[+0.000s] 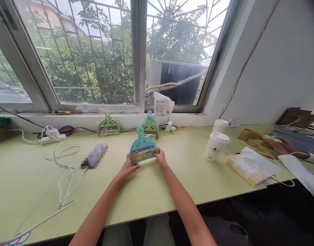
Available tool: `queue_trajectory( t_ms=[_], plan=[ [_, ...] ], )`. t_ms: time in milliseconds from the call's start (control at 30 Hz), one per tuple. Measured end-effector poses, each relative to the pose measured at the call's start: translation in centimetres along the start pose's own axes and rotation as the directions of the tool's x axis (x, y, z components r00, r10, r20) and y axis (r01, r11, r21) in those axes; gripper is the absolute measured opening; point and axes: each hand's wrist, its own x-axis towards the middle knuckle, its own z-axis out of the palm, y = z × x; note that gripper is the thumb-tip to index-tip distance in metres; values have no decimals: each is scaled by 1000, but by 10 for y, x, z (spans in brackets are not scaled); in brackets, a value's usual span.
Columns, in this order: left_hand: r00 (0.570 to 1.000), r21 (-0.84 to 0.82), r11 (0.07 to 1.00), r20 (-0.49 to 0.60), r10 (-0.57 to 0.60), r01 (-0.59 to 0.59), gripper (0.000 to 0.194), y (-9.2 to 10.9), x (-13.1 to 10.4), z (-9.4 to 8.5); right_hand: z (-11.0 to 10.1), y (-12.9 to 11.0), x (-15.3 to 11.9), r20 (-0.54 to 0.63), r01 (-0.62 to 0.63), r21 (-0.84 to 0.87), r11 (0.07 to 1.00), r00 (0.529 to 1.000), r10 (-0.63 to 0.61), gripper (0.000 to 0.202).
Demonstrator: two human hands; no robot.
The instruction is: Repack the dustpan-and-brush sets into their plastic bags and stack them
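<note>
A teal mini dustpan-and-brush set (140, 143) with a colourful label is held upright, handle up, over the middle of the table. My left hand (128, 166) grips its lower left corner, fingers closed at the bottom edge. On the lower right corner my right hand (160, 157) is closed too. Right behind it, several similar sets lean in a stack, with a green dustpan set (149, 127) in front. Another green dustpan set (108, 127) leans against the wall below the window, left of the stack.
A blurred-out phone (95, 156) and white cables (63, 171) lie left, near a power strip (53, 137). Right are two lidded paper cups (216, 147) and a tissue pack (251, 165). A tissue box (160, 105) stands on the sill. Another person's hands (280, 147) work at far right.
</note>
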Motion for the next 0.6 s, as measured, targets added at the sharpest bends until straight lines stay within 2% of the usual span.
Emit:
queue_trajectory(
  t_ms=[67, 133, 233, 333, 467, 533, 600],
  plan=[
    [993, 130, 986, -55, 107, -100, 97, -8, 4, 5, -3, 3, 3, -55, 54, -56, 997, 997, -57, 34],
    [976, 232, 956, -79, 205, -182, 105, -12, 12, 10, -5, 6, 6, -129, 42, -111, 993, 990, -57, 32],
    [961, 353, 909, -79, 265, -221, 111, -12, 27, 19, -8, 9, 13, -231, -6, -202, 979, 972, -42, 33],
    [953, 399, 893, -124, 277, -207, 89, -11, 52, 26, -10, 10, 25, -263, -1, -315, 949, 961, -86, 33],
    [929, 373, 916, -265, 260, -150, 63, -18, 100, 28, -8, 16, 55, -234, 48, -419, 907, 959, -159, 29],
    [923, 399, 911, -299, 242, -110, 47, -24, 129, 29, -3, 22, 77, -245, 99, -419, 903, 945, -218, 31],
    [898, 419, 904, -360, 254, -88, 42, -31, 158, 31, 4, 29, 100, -258, 205, -381, 902, 913, -317, 42]
  ],
)
